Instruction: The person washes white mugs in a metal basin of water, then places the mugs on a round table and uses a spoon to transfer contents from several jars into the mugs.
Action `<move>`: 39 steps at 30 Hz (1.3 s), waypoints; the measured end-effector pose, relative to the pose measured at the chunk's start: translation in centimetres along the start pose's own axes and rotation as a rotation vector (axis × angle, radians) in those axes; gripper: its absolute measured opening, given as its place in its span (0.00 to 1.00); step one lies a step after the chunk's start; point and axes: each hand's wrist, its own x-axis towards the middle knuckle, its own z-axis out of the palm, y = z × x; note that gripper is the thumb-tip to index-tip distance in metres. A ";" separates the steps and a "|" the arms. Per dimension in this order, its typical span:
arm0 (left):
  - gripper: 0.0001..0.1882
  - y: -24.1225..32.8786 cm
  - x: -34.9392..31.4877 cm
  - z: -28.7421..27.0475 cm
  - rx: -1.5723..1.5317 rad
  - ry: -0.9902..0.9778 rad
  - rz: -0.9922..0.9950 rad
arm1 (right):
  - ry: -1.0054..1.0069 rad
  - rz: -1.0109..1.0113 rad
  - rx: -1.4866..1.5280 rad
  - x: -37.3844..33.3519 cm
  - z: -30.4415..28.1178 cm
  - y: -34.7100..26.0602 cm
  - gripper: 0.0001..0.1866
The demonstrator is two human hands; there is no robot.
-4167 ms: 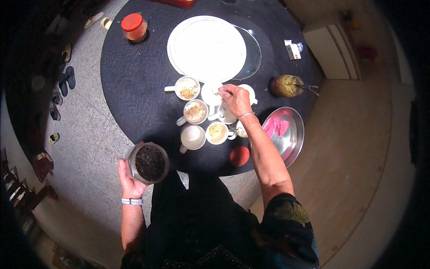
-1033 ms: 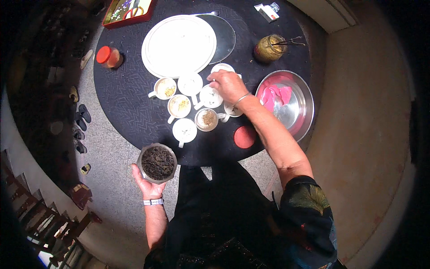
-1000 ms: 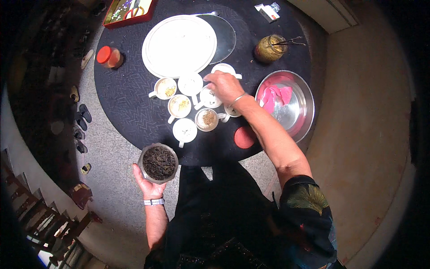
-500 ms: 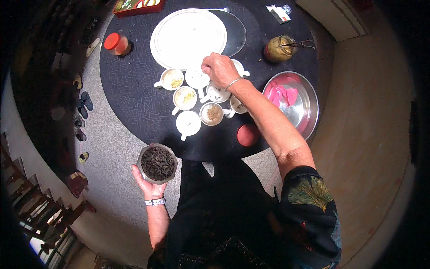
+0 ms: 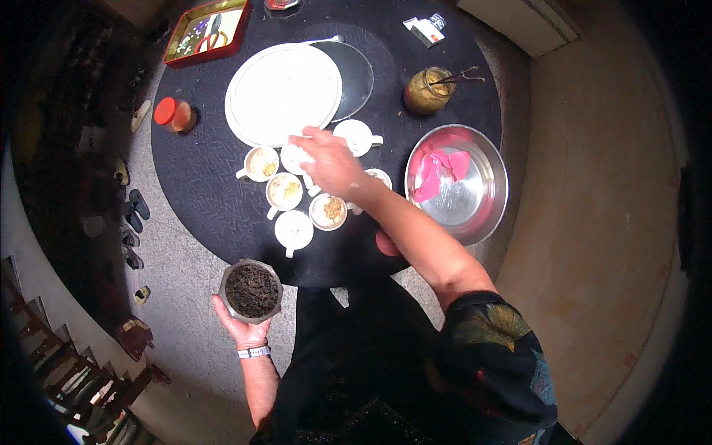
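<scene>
On the palm of my left hand point(image 5: 248, 330), an octagonal canister point(image 5: 252, 291) filled with dark dried leaves, like loose tea, is held at the near side of the round table. My right hand point(image 5: 330, 163) reaches over the group of white cups, slightly blurred. Its fingers are stretched out and apart above a white cup point(image 5: 294, 157), partly hiding it. Around it stand a cup with yellowish bits point(image 5: 262, 163), a similar cup point(image 5: 284, 191), a cup with brown bits point(image 5: 328, 212), a nearer white cup point(image 5: 294, 231) and a farther one point(image 5: 353, 137). My right forearm covers part of another cup point(image 5: 380, 176).
Beyond the cups lies a large white round tray point(image 5: 282, 93) over a dark disc point(image 5: 352, 78). A steel basin point(image 5: 482, 185) with a pink cloth point(image 5: 439, 174) stands right. A glass jar point(image 5: 429, 93), a red-lidded jar point(image 5: 174, 115), a red-edged tray point(image 5: 200, 55) and a red lid point(image 5: 386, 243) surround them.
The view has shifted, so the table's things sit lower and farther left. My right hand's bunched fingers have spread out over the cups. My left hand still holds the canister.
</scene>
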 end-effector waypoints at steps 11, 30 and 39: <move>0.43 0.3 0.1 1.4 0.032 -0.191 -0.056 | -0.039 0.873 -0.808 -22.3 -13.7 16.3 0.19; 0.47 1.6 1.7 3.0 -0.001 -0.250 0.056 | 0.200 1.027 0.634 -23.3 -29.5 13.9 0.10; 0.49 6.1 6.2 4.1 0.050 -0.430 0.018 | -0.428 1.117 -0.789 -30.2 -29.0 15.2 0.06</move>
